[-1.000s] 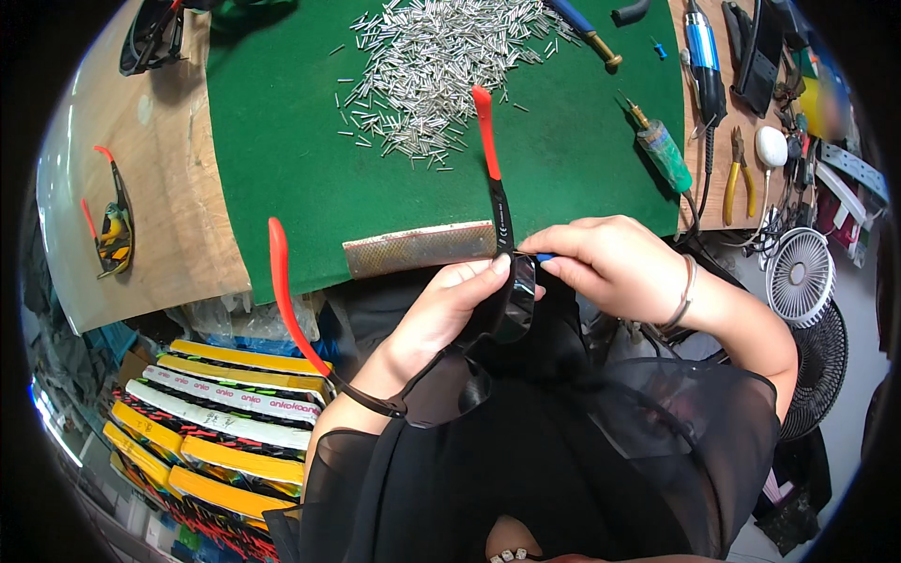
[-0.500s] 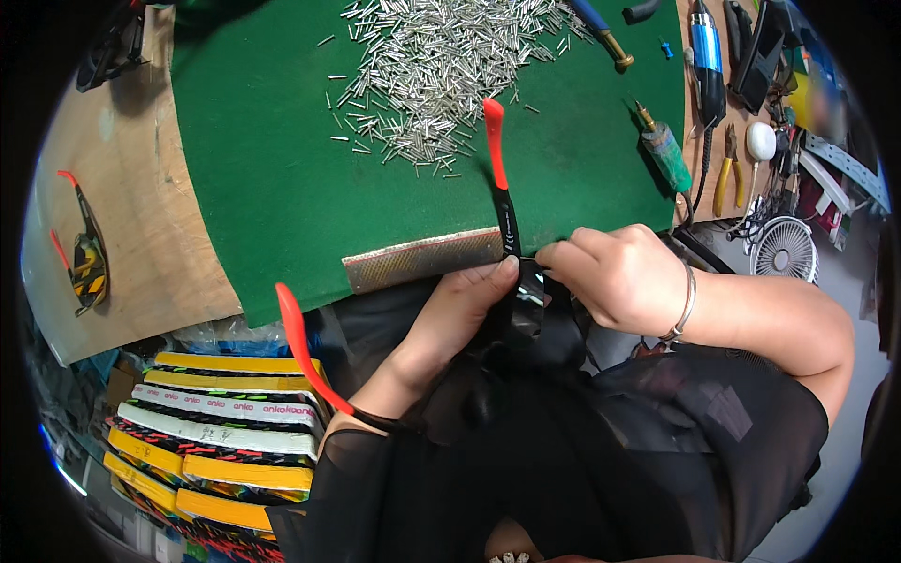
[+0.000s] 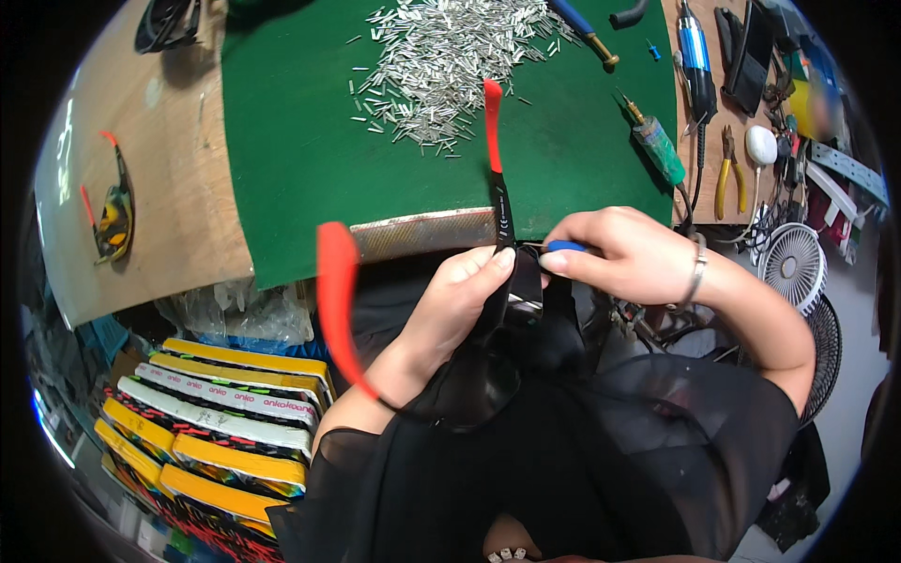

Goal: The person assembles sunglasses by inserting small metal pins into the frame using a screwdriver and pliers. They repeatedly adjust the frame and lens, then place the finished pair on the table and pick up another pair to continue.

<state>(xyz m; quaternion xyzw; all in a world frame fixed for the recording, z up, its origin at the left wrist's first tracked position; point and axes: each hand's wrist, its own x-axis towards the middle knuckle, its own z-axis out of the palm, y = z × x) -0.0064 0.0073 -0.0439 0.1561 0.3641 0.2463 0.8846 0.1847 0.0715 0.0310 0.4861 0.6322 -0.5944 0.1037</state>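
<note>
My left grip (image 3: 463, 293) is closed on a pair of dark sunglasses (image 3: 501, 202), thumb pressed on the black frame close to where one temple meets the front. That temple points away from me over the green mat (image 3: 427, 183), its red tip towards a heap of small metal pins (image 3: 441, 70); the other temple, red-tipped as well, sticks up across my left forearm. The dark lenses hang below the near edge of the desk (image 3: 183, 178), against my black clothing, where I can hardly tell their outline. My right grip (image 3: 631, 255) is pinched closed around the blue handle of a thin tool (image 3: 565, 246), its slender shaft reaching to the frame just beside my left thumb; I cannot tell whether its tip touches. A curved, textured metal plate (image 3: 424, 235) lies along the mat's near edge, left of the temple. Further right on the mat rests a green-handled tool (image 3: 660, 152) with a pointed end, and beyond it on bare wood lie yellow-handled pliers (image 3: 730, 188), just beside a small white rounded thing (image 3: 761, 144). Well off to my left, a second pair of glasses (image 3: 114, 225) with red tips sits on the wood.
</note>
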